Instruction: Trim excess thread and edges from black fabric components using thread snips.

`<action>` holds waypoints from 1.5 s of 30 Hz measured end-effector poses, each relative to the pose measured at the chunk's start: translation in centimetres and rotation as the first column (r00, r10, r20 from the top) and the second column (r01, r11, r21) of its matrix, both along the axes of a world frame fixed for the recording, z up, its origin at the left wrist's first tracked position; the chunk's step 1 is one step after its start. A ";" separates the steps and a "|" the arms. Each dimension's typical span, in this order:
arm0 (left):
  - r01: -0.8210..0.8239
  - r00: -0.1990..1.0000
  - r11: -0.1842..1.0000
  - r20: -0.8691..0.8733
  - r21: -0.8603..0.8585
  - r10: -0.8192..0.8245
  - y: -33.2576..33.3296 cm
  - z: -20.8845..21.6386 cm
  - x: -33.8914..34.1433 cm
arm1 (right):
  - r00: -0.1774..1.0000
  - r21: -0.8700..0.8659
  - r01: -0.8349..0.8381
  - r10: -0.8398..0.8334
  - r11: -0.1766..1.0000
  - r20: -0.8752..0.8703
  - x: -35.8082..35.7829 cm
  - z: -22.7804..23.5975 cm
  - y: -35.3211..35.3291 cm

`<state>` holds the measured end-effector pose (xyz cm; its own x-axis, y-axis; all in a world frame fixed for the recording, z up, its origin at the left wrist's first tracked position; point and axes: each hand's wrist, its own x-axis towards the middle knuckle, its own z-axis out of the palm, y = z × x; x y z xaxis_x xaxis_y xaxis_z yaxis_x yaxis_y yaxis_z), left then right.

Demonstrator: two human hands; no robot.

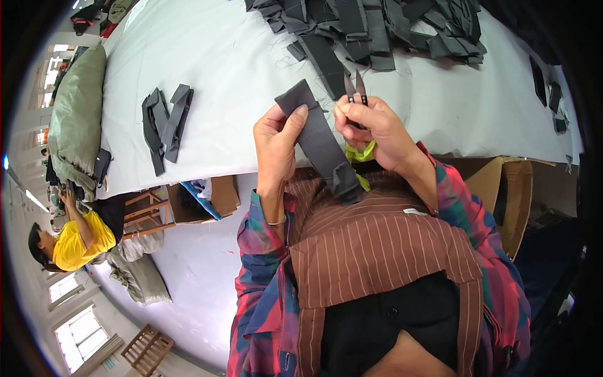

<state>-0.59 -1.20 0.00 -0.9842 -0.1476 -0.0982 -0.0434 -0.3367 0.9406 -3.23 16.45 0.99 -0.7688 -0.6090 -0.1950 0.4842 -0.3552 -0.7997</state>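
Nearest my view is the black shirt (370,327), then the brown striped apron (377,251). The dark fabric strip (318,141) slants forward from over the apron; my left hand (276,138) pinches it near its far end, thumb on top. I judge it light, limp and tough; grip the flat edge, clear of blades. My right hand (380,125) grasps the snips (360,88). Beyond, a strip pile (377,28) lies on the white table (232,94).

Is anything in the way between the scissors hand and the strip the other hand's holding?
Nothing visible: just a narrow gap shows between the right hand, with its snips, and the dark strip in the left hand.
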 end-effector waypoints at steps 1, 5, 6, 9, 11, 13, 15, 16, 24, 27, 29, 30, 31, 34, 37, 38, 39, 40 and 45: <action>0.011 1.000 1.000 0.005 0.014 -0.011 -0.1 0.1 0.1 | 1.000 0.001 -0.004 0.004 1.000 -0.002 0.0 0.1 0.0; 0.015 0.997 0.986 0.067 0.169 -0.027 0.0 0.8 0.9 | 0.996 0.010 0.046 -0.045 0.999 -0.075 0.2 0.2 -0.3; 0.015 0.998 0.986 0.065 0.168 -0.026 0.1 0.8 1.0 | 0.987 0.060 0.055 -0.046 0.997 -0.151 0.3 0.2 -0.3; -0.010 0.999 0.983 0.032 0.185 0.004 0.3 0.4 1.2 | 0.981 0.064 0.053 -0.040 0.997 -0.188 0.9 0.0 -0.5; 0.042 0.997 0.982 -0.066 0.185 -0.030 0.3 0.4 1.5 | 0.988 0.021 0.042 -0.038 0.999 -0.150 1.2 0.1 -0.4; 0.179 0.976 0.979 -0.147 0.103 -0.163 -0.4 -0.3 1.6 | 0.993 -0.026 0.113 -0.114 0.993 -0.009 1.2 0.3 -0.1; 0.256 0.964 0.952 -0.120 0.170 -0.238 -0.2 0.1 1.7 | 0.993 -0.013 0.120 -0.121 0.993 -0.008 1.2 0.1 0.1; 0.215 0.975 0.958 -0.096 0.191 -0.199 0.4 0.8 1.9 | 0.993 -0.002 0.122 -0.122 0.993 -0.005 1.2 -0.1 0.2; 0.048 0.994 0.998 -0.099 0.027 -0.045 1.3 0.0 0.2 | 0.994 0.052 0.086 -0.082 0.995 -0.071 0.6 -0.5 0.3; -0.020 0.974 0.943 -0.218 -0.331 -0.055 1.7 0.7 -0.2 | 0.968 0.200 0.104 -0.053 0.974 -0.247 0.3 0.2 0.2; -0.016 0.984 0.878 -0.165 -0.478 -0.071 1.1 0.3 -0.3 | 0.934 0.267 0.115 -0.013 0.957 -0.356 0.3 0.3 0.1; -0.013 0.977 0.823 -0.181 -0.568 -0.109 0.9 -0.5 -0.6 | 0.895 0.308 0.125 0.027 0.943 -0.445 0.2 0.1 0.1; -0.012 0.970 0.759 -0.192 -0.651 -0.150 0.9 -0.8 -0.9 | 0.847 0.348 0.139 0.071 0.927 -0.526 0.2 -0.1 0.1; -0.044 0.983 0.799 -0.169 -0.600 -0.073 1.3 -1.3 -1.0 | 0.808 0.354 0.189 0.060 0.916 -0.586 0.0 -0.4 -0.4; -0.038 0.984 0.857 -0.170 -0.513 -0.058 1.2 -2.0 -1.2 | 0.738 0.419 0.191 0.151 0.888 -0.658 -0.3 -0.4 -0.3; -0.021 0.994 0.966 -0.112 -0.257 -0.008 1.5 -2.0 -1.2 | 0.630 0.435 0.283 0.176 0.855 -0.756 -0.4 -1.0 -0.2; -0.024 0.999 0.999 -0.041 0.021 0.025 1.6 -2.1 -1.2 | 0.509 0.433 0.376 0.209 0.819 -0.835 -0.5 -1.3 -0.2; -0.020 1.000 0.993 0.009 0.116 0.019 1.5 -2.5 -1.2 | 0.512 0.436 0.372 0.210 0.819 -0.833 -0.8 -1.2 -0.2; -0.038 0.999 0.926 0.039 0.374 0.026 1.8 -3.3 -1.0 | 0.367 0.340 0.605 0.126 0.720 -0.922 -3.0 -0.9 0.6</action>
